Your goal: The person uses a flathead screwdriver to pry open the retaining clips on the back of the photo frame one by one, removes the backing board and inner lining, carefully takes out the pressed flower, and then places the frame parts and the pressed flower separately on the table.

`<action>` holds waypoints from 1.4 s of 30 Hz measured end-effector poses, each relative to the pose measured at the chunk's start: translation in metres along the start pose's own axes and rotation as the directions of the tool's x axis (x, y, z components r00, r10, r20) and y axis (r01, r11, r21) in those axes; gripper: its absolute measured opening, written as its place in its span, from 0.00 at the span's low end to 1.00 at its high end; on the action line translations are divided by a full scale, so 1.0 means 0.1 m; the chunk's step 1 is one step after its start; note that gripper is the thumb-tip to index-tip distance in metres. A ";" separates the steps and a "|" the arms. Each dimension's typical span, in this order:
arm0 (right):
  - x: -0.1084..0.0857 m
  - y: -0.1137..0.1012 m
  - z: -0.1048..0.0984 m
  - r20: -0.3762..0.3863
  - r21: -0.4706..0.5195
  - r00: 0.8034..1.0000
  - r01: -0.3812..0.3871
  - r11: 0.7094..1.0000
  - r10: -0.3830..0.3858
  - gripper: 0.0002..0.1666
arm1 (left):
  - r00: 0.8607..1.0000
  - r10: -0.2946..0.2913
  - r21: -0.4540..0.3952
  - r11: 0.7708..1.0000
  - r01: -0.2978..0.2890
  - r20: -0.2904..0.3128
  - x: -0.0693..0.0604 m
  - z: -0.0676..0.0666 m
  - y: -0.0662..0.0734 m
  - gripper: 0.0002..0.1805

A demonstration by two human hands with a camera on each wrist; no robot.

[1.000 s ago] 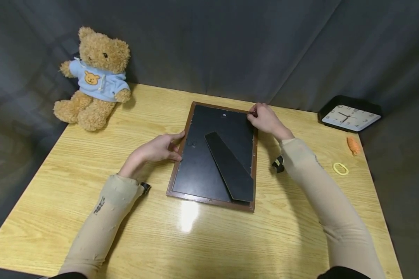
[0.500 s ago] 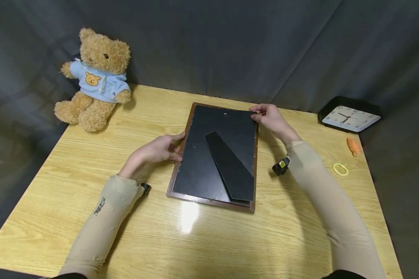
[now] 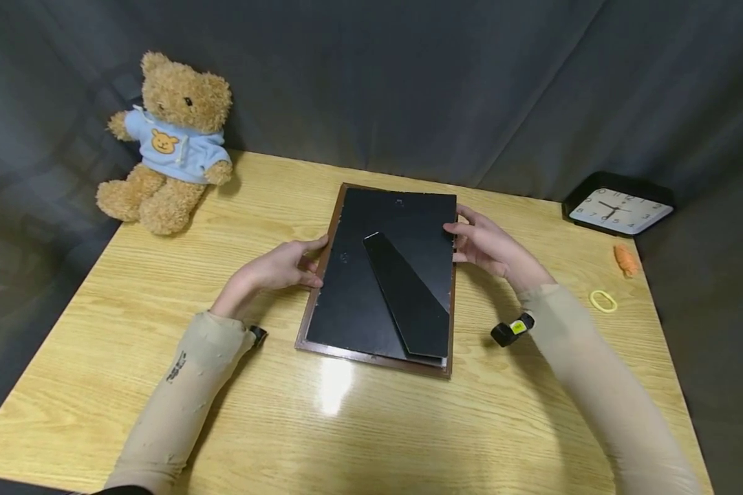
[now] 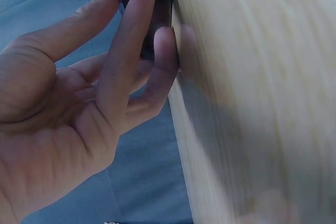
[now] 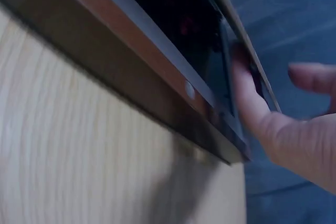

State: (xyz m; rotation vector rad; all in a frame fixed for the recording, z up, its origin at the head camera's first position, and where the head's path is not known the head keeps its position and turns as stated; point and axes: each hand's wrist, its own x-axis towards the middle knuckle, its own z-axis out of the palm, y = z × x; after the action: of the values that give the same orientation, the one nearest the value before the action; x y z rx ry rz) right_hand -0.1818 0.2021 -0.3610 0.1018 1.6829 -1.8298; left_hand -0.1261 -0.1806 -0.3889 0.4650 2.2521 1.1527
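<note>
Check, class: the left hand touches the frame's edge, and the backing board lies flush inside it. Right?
No: the backing board isn't flush; the right wrist view shows its edge raised off the frame at the right hand. The rest stands.

Dark curtains (image 3: 371,89) around a wooden table (image 3: 254,433) suggest a studio.

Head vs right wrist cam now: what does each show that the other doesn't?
Only head: tan plush teddy bear in blue hoodie, black-cased white-faced clock, small orange object, yellow ring, left-hand grip, narrow black support leg on the flat black backing board.

Only right wrist: side view into the gap between backing board and brown rectangular picture frame, with a finger in it.

Both: backing board, picture frame, right-hand grip, light wood table.
</note>
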 end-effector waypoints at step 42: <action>-1.16 0.56 0.32 -0.239 0.221 0.941 0.294 0.930 -0.241 0.16 | 1.000 -0.025 0.033 0.999 0.025 0.003 -0.01 0.02 0.02 0.51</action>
State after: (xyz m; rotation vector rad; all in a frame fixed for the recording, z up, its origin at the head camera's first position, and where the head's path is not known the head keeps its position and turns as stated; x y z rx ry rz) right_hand -0.0509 0.2201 -0.3505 0.1835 1.6566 -2.3094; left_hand -0.1242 -0.1789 -0.3877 0.4502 2.2702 1.1029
